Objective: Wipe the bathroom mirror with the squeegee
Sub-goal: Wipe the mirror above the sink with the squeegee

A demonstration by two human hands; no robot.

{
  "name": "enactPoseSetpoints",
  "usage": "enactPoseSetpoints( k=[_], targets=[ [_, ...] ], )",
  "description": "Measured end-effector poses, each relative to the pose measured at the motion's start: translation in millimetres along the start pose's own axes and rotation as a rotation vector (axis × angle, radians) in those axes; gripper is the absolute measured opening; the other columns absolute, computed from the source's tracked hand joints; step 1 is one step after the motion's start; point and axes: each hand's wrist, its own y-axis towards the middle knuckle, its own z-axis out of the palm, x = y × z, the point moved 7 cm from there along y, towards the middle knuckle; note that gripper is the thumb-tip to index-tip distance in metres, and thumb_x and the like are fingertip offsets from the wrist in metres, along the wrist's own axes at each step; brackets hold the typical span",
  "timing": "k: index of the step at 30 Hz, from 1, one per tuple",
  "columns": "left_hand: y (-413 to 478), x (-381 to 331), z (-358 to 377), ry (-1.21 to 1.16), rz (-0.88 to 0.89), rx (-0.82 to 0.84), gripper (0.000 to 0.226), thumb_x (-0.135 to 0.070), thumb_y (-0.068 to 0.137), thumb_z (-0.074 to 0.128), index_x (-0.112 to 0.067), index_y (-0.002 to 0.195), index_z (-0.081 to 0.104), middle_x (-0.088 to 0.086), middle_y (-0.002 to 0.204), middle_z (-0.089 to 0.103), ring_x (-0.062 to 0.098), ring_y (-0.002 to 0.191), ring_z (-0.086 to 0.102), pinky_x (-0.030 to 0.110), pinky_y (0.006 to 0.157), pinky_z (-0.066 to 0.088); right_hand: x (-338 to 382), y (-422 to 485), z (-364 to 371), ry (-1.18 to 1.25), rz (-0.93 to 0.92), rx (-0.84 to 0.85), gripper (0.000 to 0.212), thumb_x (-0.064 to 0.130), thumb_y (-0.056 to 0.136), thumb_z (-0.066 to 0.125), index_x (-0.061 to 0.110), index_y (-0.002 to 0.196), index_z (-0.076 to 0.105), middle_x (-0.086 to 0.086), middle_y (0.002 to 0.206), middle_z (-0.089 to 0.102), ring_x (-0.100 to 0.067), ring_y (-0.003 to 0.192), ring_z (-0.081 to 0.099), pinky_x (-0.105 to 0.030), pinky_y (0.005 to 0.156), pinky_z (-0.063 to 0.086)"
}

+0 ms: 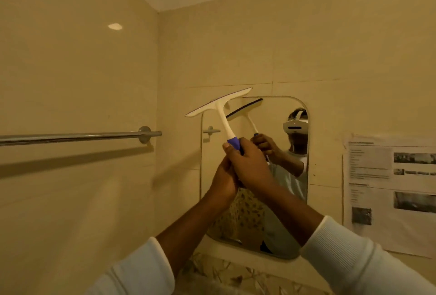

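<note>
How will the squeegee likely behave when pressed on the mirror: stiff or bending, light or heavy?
The squeegee is probably light: thin plastic head, slim neck. The head looks straight, so likely only its rubber edge flexes against the mirror. The left hand and right hand both grip the purple handle, suggesting a secure, non-slip hold.

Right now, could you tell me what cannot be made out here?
Head view:
Text on the paper sheet: blurred, cut by right edge.
End of the squeegee handle: hidden by the right hand.
Fingers of the left hand: behind the right hand.
Left end of the towel rail: cut by frame.
</note>
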Motion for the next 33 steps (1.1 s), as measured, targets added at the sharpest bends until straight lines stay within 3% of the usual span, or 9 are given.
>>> enactPoseSetpoints(
  k=[4,6,8,9,11,15,21,27,33],
  targets=[
    [8.0,-8.1,-9.7,0.155,0.031,0.058,0.021,-0.045,0.107,0.041,-0.044,0.114,0.06,-0.011,0.097,0.07,0.004,0.087,0.068,0.014,0.064,0.052,1.6,8.8,-5.8,-0.01,-0.001,0.023,0.02,0.038,0.107,0.055,0.018,0.112,0.057,-0.007,0.1,0.065,-0.027,0.094,0.07,-0.049,0.091,0.061],
    [12.2,-5.8,-31.0,0.531,0.205,0.065,0.018,-0.063,0.098,0.045,-0.056,0.108,0.058,-0.024,0.114,0.066,-0.008,0.103,0.062,0.023,0.083,0.054,3.6,15.3,-13.0,-0.044,-0.046,0.092,0.018,0.04,0.107,0.053,0.023,0.113,0.053,-0.003,0.094,0.067,-0.023,0.085,0.072,-0.044,0.08,0.064],
    [17.6,11.6,-68.3,0.935,0.305,-0.016,0.048,-0.07,0.094,0.047,-0.049,0.137,0.046,-0.014,0.157,0.037,0.0,0.142,0.035,0.04,0.117,0.033,6.5,26.3,-19.4,-0.237,-0.124,0.145,0.016,0.043,0.108,0.051,0.028,0.111,0.049,0.003,0.087,0.065,-0.014,0.074,0.068,-0.034,0.065,0.058],
    [22.4,20.7,-83.1,1.089,0.344,-0.051,0.067,-0.073,0.092,0.046,-0.043,0.151,0.032,-0.008,0.169,0.012,0.012,0.154,0.014,0.042,0.12,0.018,8.0,32.5,-22.7,-0.375,-0.182,0.146,0.016,0.045,0.108,0.049,0.029,0.11,0.046,0.005,0.083,0.062,-0.01,0.069,0.063,-0.029,0.059,0.051],
    [30.9,37.0,-107.8,1.303,0.404,-0.032,0.093,-0.08,0.089,0.042,-0.037,0.162,0.003,-0.007,0.169,-0.021,0.02,0.156,-0.017,0.048,0.122,0.002,13.7,43.4,-31.8,-0.673,-0.329,0.065,0.021,0.05,0.108,0.046,0.03,0.107,0.042,0.009,0.075,0.053,-0.006,0.061,0.053,-0.023,0.051,0.038],
    [46.7,62.5,-144.4,1.572,0.346,0.074,0.118,-0.095,0.076,0.037,-0.032,0.159,-0.02,0.002,0.165,-0.032,0.027,0.153,-0.028,0.061,0.125,0.003,18.2,60.4,-40.0,-0.954,-0.489,-0.011,0.029,0.054,0.105,0.048,0.028,0.115,0.043,0.012,0.072,0.043,-0.006,0.058,0.045,-0.023,0.047,0.03],
    [61.4,80.2,-157.5,1.591,0.212,0.106,0.137,-0.099,0.061,0.046,-0.034,0.154,-0.03,0.005,0.161,-0.041,0.031,0.15,-0.034,0.057,0.124,-0.012,14.8,77.6,-27.0,-1.026,-0.52,0.029,0.033,0.046,0.107,0.047,0.025,0.131,0.054,0.006,0.085,0.045,-0.007,0.062,0.039,-0.025,0.051,0.028],
    [72.3,98.6,-153.2,1.459,0.16,0.113,0.14,-0.096,0.057,0.056,-0.042,0.151,-0.032,0.003,0.16,-0.042,0.033,0.152,-0.026,0.056,0.125,-0.004,26.1,80.9,-6.7,-1.079,-0.598,0.052,0.048,0.037,0.109,0.048,0.018,0.153,0.042,-0.008,0.104,0.061,-0.018,0.075,0.048,-0.032,0.062,0.042],
    [72.3,102.6,-151.4,1.498,0.211,0.056,0.134,-0.096,0.06,0.056,-0.046,0.154,-0.024,0.007,0.162,-0.038,0.036,0.153,-0.022,0.059,0.125,0.0,30.6,86.0,3.7,-1.099,-0.589,0.053,0.047,0.035,0.109,0.051,0.017,0.151,0.044,-0.007,0.103,0.06,-0.017,0.074,0.048,-0.031,0.06,0.037]
  ],
)
